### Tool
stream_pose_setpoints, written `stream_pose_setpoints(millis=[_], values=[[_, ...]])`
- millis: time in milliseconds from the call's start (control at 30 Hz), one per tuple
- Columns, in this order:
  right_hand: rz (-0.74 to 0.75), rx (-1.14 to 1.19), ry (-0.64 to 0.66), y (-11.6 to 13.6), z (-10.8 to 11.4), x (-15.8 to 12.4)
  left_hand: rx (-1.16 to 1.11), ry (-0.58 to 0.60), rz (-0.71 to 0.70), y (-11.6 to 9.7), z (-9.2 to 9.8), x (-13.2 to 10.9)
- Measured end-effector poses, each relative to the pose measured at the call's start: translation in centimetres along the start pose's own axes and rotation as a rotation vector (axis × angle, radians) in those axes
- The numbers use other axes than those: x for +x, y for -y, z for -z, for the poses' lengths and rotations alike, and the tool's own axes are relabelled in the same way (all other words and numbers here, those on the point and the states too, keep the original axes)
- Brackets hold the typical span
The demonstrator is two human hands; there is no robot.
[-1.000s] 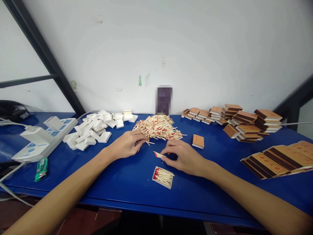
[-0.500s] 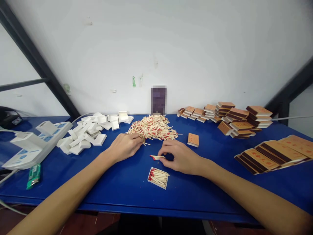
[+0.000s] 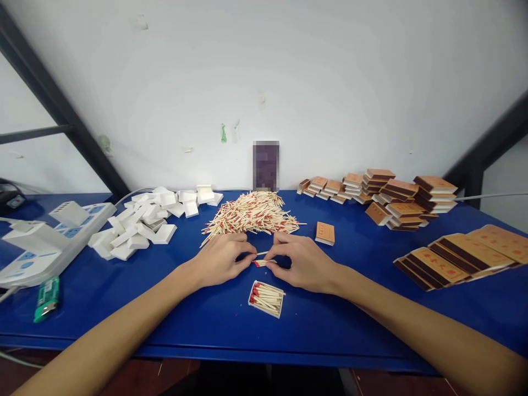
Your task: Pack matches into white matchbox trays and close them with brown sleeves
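My right hand (image 3: 299, 261) pinches a few red-tipped matches (image 3: 260, 263) between thumb and fingers, their heads pointing left. Close on its left, my left hand (image 3: 226, 256) has thumb and forefinger together on a single match (image 3: 262, 253) that reaches toward the right fingertips. Just below the hands lies a white tray (image 3: 281, 309) filled with matches, heads to the left. Beyond both hands spreads a large loose heap of matches (image 3: 256, 213). A closed orange matchbox (image 3: 325, 233) lies right of the heap.
White inner trays (image 3: 140, 223) are piled at the left, beside a power strip (image 3: 58, 242) and a green lighter (image 3: 47, 298). Stacked matchboxes (image 3: 400, 198) stand at the back right, with flat sleeves (image 3: 457, 256) nearer. A blurred dark object (image 3: 266, 165) is against the wall.
My left hand has come away from the heap toward my right hand and now holds a match. Matches at the heap's left edge have spread toward me. The view has shifted slightly.
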State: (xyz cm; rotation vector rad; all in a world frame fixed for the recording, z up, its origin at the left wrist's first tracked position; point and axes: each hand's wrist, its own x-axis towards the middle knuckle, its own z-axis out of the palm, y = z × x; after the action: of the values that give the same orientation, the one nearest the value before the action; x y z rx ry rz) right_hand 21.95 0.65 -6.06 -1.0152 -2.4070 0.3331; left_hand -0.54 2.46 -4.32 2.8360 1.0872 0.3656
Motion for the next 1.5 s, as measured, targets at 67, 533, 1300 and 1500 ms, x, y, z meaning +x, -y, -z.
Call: stream_pose_setpoints(millis=[67, 533, 1300, 1500], values=[[0.026, -0.024, -0.012, 0.0, -0.1, 0.0, -0.016, 0.009, -0.033, -0.2, 0.2, -0.1], [0.079, 0.038, 0.037, -0.4, 0.2, 0.0, -0.114, 0.057, -0.103, 1.0, 0.8, -0.8], [0.104, 0.096, -0.022, -0.3, -0.2, 0.5, -0.024, -0.011, -0.054, -0.1, 0.7, -0.7], [0.081, 0.111, -0.041, 0.1, -0.5, 0.6, 0.009, -0.020, -0.089, -0.3, 0.4, -0.5]])
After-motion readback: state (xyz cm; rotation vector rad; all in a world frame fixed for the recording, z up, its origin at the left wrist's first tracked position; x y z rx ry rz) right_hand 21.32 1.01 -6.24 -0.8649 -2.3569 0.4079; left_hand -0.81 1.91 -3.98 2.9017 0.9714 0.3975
